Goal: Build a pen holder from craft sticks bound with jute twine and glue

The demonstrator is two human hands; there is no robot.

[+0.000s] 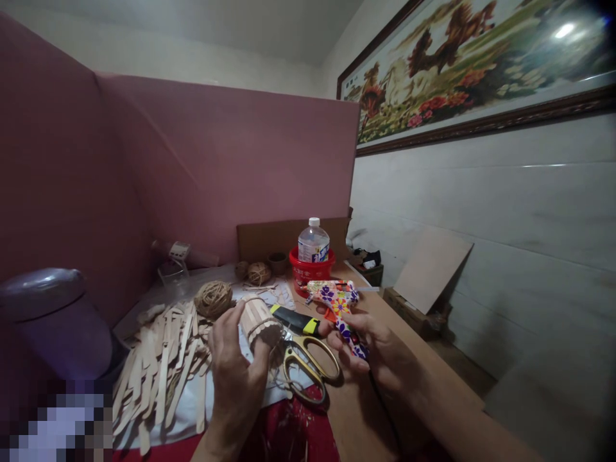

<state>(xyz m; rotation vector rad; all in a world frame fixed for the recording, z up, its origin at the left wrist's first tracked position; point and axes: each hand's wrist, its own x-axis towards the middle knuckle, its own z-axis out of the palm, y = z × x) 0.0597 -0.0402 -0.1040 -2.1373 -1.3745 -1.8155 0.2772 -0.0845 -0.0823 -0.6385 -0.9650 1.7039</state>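
Presently, taking the stick-clad cup [256,314] as dial centre and 12 as away from the wearer: the cup is tilted in the left hand [235,359], fingers and thumb wrapped round it, dark end turned to about 4 o'clock. Right hand [368,346], at 3 to 4 o'clock, grips the flower-patterned glue gun [339,301] by its handle; nozzle points to 9, a clear glue stick [369,289] protrudes from the rear, and a dark cord [385,410] runs down toward 6. Obstructions between the hands: black-and-yellow utility knife [294,320] just beside the cup at 3; gold-handled scissors [315,378] at 4 to 5, handles toward the wearer, blades partly hidden. Loose wooden sticks [166,359] lie heaped at 8 to 9, overlapping in all directions on a white sheet [190,401]. Large twine ball [214,299] at 10, near the cup; smaller twine ball [258,274] at 12, dark pot [278,262] just beyond. Red tub [298,273] at 1 to 2, behind the gun, a clear white-capped bottle [314,244] upright in it. Farther out: clear plastic cup [176,279] at 10, pink partition [231,160] across 12, tilted board [433,266] against the wall at 2.
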